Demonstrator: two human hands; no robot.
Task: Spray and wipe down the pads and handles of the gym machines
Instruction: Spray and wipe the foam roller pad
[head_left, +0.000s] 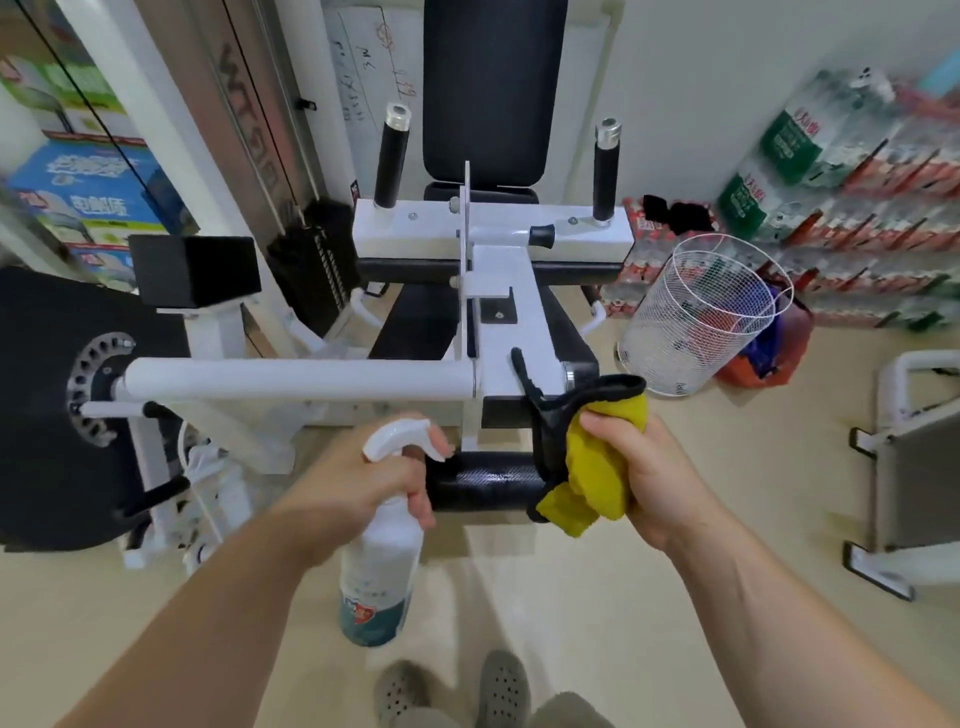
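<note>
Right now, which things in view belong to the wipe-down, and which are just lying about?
For the job: spray bottle in the left hand; yellow cloth in the right hand; black roller pad; back pad; upright handles.
Lying about: wire basket; packs of bottled water; cardboard boxes.

Nothing reads clearly. At upper centre, the whiteboard (363, 67) carries handwritten strokes too blurred to make out. The blue carton (88, 182) at upper left and the green labels on the bottle packs (789, 140) at upper right show white Chinese characters, illegible. Large dark letters run down the brown panel (234, 67). The spray bottle (379, 571) bears a teal label with unreadable print.
</note>
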